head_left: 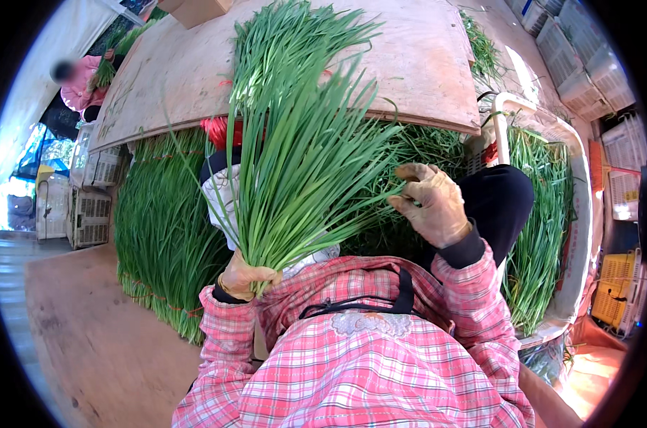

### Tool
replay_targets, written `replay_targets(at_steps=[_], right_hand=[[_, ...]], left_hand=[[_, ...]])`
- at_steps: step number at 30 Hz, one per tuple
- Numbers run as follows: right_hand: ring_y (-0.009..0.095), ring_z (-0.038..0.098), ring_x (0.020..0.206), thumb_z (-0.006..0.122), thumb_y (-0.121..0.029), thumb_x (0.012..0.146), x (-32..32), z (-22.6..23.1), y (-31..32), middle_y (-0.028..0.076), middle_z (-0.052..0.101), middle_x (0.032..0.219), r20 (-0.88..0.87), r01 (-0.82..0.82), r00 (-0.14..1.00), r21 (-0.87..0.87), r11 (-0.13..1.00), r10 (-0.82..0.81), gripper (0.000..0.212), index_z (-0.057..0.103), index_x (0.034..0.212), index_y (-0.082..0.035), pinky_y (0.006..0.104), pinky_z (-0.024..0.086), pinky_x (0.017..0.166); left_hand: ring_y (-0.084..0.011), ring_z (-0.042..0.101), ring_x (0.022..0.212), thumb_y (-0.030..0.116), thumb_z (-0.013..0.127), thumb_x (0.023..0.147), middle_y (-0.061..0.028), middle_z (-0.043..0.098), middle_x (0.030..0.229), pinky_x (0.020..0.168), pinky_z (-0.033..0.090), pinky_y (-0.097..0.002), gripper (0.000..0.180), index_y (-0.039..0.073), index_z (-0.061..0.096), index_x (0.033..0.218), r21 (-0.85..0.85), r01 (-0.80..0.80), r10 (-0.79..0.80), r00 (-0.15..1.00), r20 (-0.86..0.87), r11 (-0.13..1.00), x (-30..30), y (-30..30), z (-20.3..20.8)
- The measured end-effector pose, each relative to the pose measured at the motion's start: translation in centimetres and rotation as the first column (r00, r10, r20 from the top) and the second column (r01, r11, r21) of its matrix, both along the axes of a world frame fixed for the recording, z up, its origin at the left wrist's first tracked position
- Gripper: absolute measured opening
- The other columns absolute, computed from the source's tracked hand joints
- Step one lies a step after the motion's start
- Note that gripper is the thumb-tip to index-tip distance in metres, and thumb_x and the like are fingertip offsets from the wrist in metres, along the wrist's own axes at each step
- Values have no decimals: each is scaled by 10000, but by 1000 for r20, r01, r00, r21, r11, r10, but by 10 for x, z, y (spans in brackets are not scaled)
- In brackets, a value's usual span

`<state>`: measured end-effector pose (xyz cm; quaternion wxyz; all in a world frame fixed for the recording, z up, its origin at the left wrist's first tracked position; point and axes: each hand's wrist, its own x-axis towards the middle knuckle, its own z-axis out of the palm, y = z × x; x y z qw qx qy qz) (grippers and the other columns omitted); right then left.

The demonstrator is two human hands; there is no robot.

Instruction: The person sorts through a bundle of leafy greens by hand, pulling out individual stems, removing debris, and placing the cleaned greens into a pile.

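Note:
My left hand (248, 276), in a pale work glove, is closed around the lower ends of a bunch of garlic chives (302, 171). The long green leaves fan upward and to the right, some of them over the table edge. Beside the leaf tips on the right is my right hand (434, 203), also gloved, with fingers bent and a gap between thumb and forefinger. No leaf is clearly gripped there. Farther off, another pile of chives (287, 43) lies on the wooden table (423, 64), partly hidden by the held bunch.
Tied chive bundles (166, 221) stand stacked at my left. A white crate (584, 235) of chives stands at my right, with loose greens (430, 150) under the table edge. Red ties (220, 132) hang near my knee. Far left, another person (81, 82) handles greens.

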<state>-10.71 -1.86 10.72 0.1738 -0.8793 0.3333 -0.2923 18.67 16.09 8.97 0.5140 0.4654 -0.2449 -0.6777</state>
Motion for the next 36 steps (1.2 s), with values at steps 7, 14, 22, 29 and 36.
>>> replay_targets(at_steps=[7,14,22,29,36], right_hand=[[313,607,765,620,-284,797,71,20,-20,151,593,928,52,222,973,54,974,-225,350,578,1065,-64,399,486,645],[270,582,634,667,-120,736,41,-10,-13,114,606,754,339,40,926,342,939,-163,92,652,773,-37,347,463,589],[236,596,697,688,-91,739,-21,-10,-17,105,608,778,102,221,964,216,951,-247,110,637,817,-33,305,466,604],[327,616,891,632,-66,766,21,17,-22,167,585,1125,256,121,958,45,992,-129,358,584,1119,-89,335,513,724],[277,633,823,608,6,775,16,-1,-41,146,629,978,509,157,840,106,982,-189,212,624,980,-46,303,503,685]], left_hand=[[-212,527,487,25,756,584,-157,580,773,389,395,-295,668,-58,448,1170,-16,14,-13,998,64,1000,-4,1,4],[-210,508,473,4,733,590,-180,584,804,408,401,-310,666,-64,435,1182,-21,-10,11,999,35,1000,5,10,-2],[-232,524,496,-24,710,564,-180,590,823,411,394,-312,684,-63,441,1191,-26,-44,42,996,-85,999,21,18,-6],[-218,494,457,-43,698,567,-203,586,866,386,370,-301,716,-51,417,1225,-26,-45,43,998,-44,999,23,22,-10],[-222,518,542,-38,726,616,-172,577,858,465,403,-327,678,-48,422,1222,-44,89,-90,995,-31,995,25,18,-6]])
